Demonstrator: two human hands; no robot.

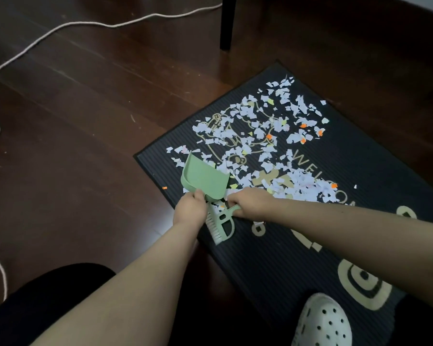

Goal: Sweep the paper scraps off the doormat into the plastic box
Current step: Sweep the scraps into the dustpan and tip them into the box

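Dark wood floor [85,121], w/ a black ribbed doormat [360,171] lying at an angle on it. Plastic box isn't in view, so no telling where the load has to go.

Paper scraps [260,126] cover the far and middle part of the mat, mostly white w/ a few orange and yellow bits, thickest just beyond the hands. One orange bit [164,188] sits off the mat on the floor.

Green dustpan [203,177] is tilted at the mat's left edge, mouth toward the pile. Left hand [190,211] is curled round its short handle. Right hand [253,202] grips the handle of a small green brush [221,224], bristles pointing back toward the person, prob. resting on the mat, though contact is hard to see.

Scraps look featherweight and limp, and the mat's ribs will likely snag them, so short firm strokes along the ribs should work best. Too small to pick up by hand. Carry the pan level and slow, since they'd flutter out.
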